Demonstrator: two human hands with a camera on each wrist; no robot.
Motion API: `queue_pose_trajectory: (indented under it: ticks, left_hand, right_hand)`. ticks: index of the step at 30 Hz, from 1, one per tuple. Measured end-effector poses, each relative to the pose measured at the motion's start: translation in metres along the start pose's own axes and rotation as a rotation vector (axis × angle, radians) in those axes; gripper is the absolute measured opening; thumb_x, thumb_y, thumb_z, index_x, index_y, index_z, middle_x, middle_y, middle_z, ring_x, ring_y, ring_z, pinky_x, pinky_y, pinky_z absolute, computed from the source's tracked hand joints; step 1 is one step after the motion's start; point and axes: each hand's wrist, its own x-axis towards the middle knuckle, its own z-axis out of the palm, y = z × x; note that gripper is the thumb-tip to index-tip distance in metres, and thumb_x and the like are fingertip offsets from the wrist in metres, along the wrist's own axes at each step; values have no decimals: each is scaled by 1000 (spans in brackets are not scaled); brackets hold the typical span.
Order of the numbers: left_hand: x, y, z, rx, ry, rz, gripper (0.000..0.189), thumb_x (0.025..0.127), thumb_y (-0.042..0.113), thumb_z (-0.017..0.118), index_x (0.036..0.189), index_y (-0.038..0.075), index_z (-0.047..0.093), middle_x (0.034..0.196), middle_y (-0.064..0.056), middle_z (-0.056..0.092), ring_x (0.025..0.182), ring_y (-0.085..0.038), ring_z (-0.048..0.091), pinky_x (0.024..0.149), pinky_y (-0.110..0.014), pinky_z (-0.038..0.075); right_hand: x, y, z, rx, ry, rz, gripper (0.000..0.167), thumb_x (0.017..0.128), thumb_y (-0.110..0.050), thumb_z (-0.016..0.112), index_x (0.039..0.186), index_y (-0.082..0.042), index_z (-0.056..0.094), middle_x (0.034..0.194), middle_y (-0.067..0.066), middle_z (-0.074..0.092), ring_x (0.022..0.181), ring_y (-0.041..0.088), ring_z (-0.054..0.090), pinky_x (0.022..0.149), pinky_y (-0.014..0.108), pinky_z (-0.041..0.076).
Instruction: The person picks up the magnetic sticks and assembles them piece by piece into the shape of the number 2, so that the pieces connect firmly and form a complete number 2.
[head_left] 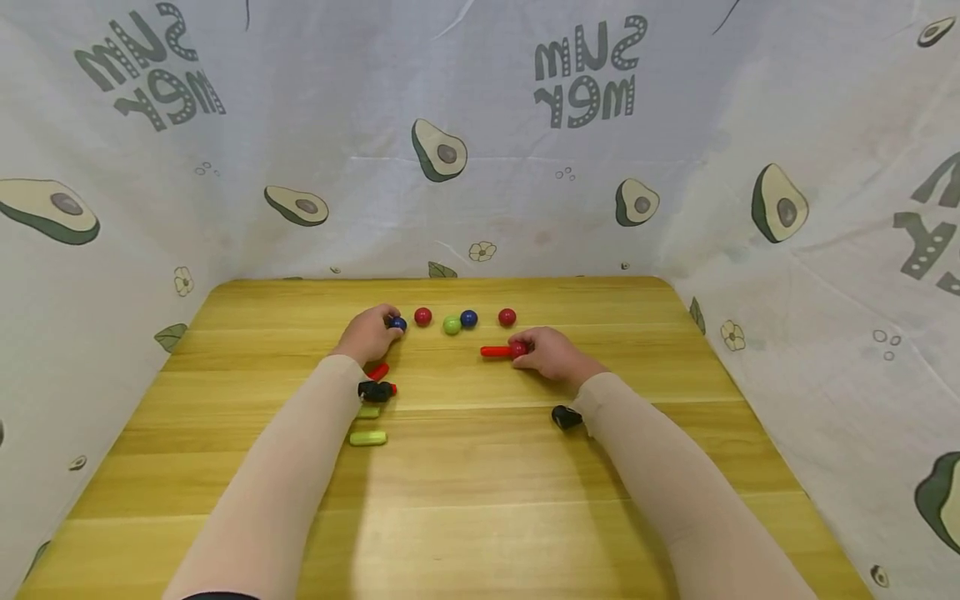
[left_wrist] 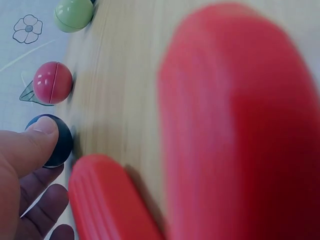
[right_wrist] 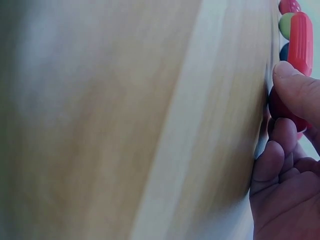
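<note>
My left hand [head_left: 367,335] pinches a dark blue ball [head_left: 399,324] between thumb and fingers, at the table's far side. In the left wrist view the thumb lies over this ball [left_wrist: 61,145]. Toward the right, my right hand [head_left: 555,355] grips a red ball [head_left: 519,349] with thumb and fingertips. A ribbed red handle [head_left: 495,352] extends leftward from that ball; whether the two are joined I cannot tell. Between the hands sit a red ball [head_left: 423,317], a light green ball [head_left: 452,325] and another blue ball [head_left: 468,318]. Behind my right hand lies one more red ball [head_left: 507,317].
Beside my left wrist lie a red handle [head_left: 378,372] and two yellow-green handles [head_left: 368,438], one partly behind the sleeve. Two ribbed red pieces [left_wrist: 107,200] show large in the left wrist view. A printed cloth [head_left: 480,100] stands around the wooden table [head_left: 480,533].
</note>
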Motion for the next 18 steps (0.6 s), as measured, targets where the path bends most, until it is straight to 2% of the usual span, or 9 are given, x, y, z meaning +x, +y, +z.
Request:
queue_pose_trajectory:
  ticks: [7, 18]
  left_hand:
    - [-5, -2, 0, -7, -21, 13, 41, 109, 25, 60, 146, 9, 55, 143, -22, 62, 132, -39, 60, 117, -53, 45]
    - [-12, -6, 2, -31, -39, 38, 40, 109, 25, 60, 145, 8, 55, 139, -19, 63, 129, -36, 60, 117, -51, 45]
  right_hand:
    - [1, 1, -1, -15, 8, -6, 47, 97, -21, 78, 141, -8, 67, 131, 14, 68, 113, 27, 58, 111, 47, 48]
    - [2, 1, -1, -3, -8, 2, 47, 97, -21, 78, 142, -8, 66, 129, 14, 68, 112, 28, 57, 109, 46, 48]
